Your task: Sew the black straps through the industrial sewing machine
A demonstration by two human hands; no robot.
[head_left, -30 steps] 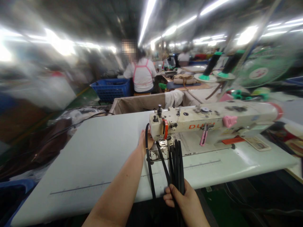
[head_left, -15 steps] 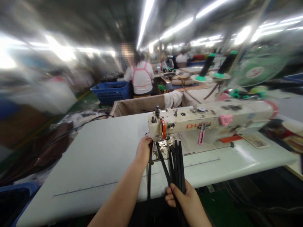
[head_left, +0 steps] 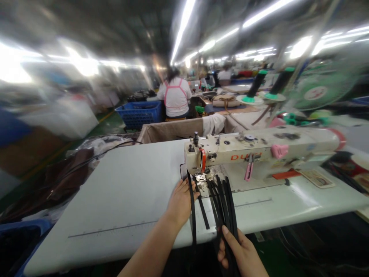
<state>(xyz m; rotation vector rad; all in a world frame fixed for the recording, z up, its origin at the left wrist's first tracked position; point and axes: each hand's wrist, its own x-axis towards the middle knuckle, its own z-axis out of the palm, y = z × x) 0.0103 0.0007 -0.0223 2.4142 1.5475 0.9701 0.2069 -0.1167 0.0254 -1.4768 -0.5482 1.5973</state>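
Observation:
A cream sewing machine stands on a white worktable. My left hand lies on the table just left of the needle area and pinches one black strap that hangs over the front edge. Near the table's front edge, my right hand grips a bundle of several black straps; the bundle fans up toward the presser foot. A short loose strap end lies between my two hands.
A beige fabric bin sits behind the table. A person in a white shirt sits beyond it beside a blue crate. Thread cones and a green fan stand at the right. Dark material is piled at the left.
My left hand has drawn back from the machine head toward me, pulling its strap along. My right hand with the bundle has dropped lower and slightly right.

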